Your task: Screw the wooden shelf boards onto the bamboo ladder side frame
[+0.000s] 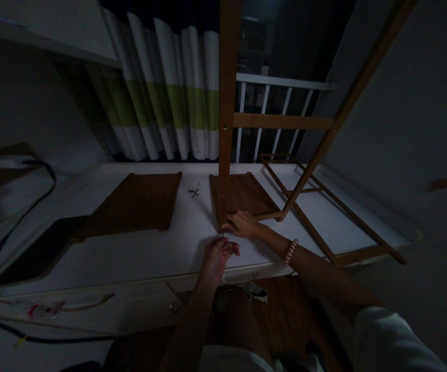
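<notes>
Standing upright on the white tabletop, the wooden frame has its near post just in front of the person. The right hand, with a bead bracelet on the wrist, touches the foot of this post; I cannot tell if its grip closes around the wood. The left hand is just below, its grip clenched on a thin dark piece too small to identify. Two brown panels lie flat behind, with small hardware between them.
</notes>
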A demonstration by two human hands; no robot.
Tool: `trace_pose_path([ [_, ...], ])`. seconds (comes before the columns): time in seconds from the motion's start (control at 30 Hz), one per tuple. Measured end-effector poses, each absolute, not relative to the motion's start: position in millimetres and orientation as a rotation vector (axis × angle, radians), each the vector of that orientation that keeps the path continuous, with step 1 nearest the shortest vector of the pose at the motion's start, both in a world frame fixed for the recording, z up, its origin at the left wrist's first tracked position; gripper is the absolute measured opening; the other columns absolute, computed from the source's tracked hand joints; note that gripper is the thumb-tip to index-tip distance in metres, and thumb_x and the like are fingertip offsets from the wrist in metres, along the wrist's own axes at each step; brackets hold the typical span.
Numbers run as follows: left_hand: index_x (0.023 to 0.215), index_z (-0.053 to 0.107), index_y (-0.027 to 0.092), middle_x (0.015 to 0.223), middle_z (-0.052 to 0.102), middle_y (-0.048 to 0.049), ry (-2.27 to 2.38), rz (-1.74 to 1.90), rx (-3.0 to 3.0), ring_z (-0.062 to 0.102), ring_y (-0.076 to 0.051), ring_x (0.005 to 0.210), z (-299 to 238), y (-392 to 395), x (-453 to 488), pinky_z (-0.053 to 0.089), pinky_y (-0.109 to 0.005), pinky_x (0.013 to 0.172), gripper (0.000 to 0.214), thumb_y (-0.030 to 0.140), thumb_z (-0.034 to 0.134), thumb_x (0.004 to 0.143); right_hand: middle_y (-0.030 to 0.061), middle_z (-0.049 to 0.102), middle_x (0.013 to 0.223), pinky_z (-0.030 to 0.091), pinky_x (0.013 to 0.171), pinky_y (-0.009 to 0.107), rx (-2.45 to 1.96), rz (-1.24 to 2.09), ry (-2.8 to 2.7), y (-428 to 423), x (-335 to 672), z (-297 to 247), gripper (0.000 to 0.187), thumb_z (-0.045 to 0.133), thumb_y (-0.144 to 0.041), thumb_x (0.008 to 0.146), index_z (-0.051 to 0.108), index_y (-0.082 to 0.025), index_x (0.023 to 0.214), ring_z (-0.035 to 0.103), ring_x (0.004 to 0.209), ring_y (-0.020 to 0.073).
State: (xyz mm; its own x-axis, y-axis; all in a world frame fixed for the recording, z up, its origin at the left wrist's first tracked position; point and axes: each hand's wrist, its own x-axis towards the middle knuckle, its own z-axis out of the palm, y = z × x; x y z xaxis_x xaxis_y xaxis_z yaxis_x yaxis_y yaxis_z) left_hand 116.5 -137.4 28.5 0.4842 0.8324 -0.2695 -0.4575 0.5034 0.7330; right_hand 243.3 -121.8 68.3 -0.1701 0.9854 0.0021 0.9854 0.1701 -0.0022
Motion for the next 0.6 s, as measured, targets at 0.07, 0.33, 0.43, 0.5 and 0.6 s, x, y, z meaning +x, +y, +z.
trace_pose_path([
  [0.07, 0.056, 0.049, 0.012, 0.046, 0.058, -0.0058, 0.698, 0.852, 0.593, 0.055, -0.015, 0.045, 29.6, -137.3, 117.3, 0.041, -0.026, 0.047, 0.008, 0.008, 0.046, 0.062, 0.0101, 0.062, 0.085, 0.036, 0.062, 0.024, -2.009, -0.009, -2.406, -121.8, 243.3, 67.6, 0.038, 0.028, -0.042, 0.084, 0.051, -0.016, 0.098, 0.058, 0.080, 0.0195],
  [0.33, 0.054, 0.047, 0.012, 0.046, 0.053, -0.0032, 0.778, 0.859, 0.262, 0.054, -0.010, 0.046, 40.1, -132.9, 120.6, 0.047, -0.021, 0.051, 0.020, -0.002, 0.039, 0.067, 0.0104, 0.062, 0.085, 0.036, 0.061, 0.024, -2.017, -0.003, -2.408, -121.9, 242.2, 68.1, 0.039, 0.027, -0.043, 0.084, 0.051, -0.016, 0.098, 0.058, 0.079, 0.0198],
  [0.43, 0.055, 0.048, 0.011, 0.048, 0.054, -0.0032, 0.752, 0.863, 0.215, 0.054, -0.009, 0.048, 43.2, -130.2, 121.9, 0.048, -0.020, 0.053, 0.022, -0.005, 0.037, 0.066, 0.0100, 0.062, 0.085, 0.036, 0.060, 0.024, -2.023, -0.003, -2.410, -122.7, 241.7, 70.3, 0.037, 0.029, -0.042, 0.083, 0.051, -0.016, 0.097, 0.058, 0.080, 0.0198],
  [0.5, 0.056, 0.048, 0.011, 0.048, 0.054, -0.0032, 0.742, 0.862, 0.222, 0.055, -0.009, 0.049, 43.8, -128.7, 122.0, 0.048, -0.020, 0.054, 0.022, -0.006, 0.036, 0.065, 0.0093, 0.062, 0.086, 0.036, 0.060, 0.023, -2.021, 0.010, -2.421, -123.4, 241.3, 71.4, 0.034, 0.030, -0.041, 0.083, 0.051, -0.017, 0.095, 0.058, 0.080, 0.0193],
  [0.6, 0.054, 0.049, 0.011, 0.046, 0.055, -0.0032, 0.761, 0.874, 0.285, 0.055, -0.009, 0.047, 42.1, -127.9, 121.6, 0.048, -0.021, 0.054, 0.022, -0.006, 0.037, 0.064, 0.0088, 0.062, 0.085, 0.036, 0.060, 0.024, -2.009, -0.003, -2.416, -123.9, 241.0, 71.3, 0.034, 0.030, -0.041, 0.083, 0.052, -0.017, 0.093, 0.058, 0.079, 0.0192],
])
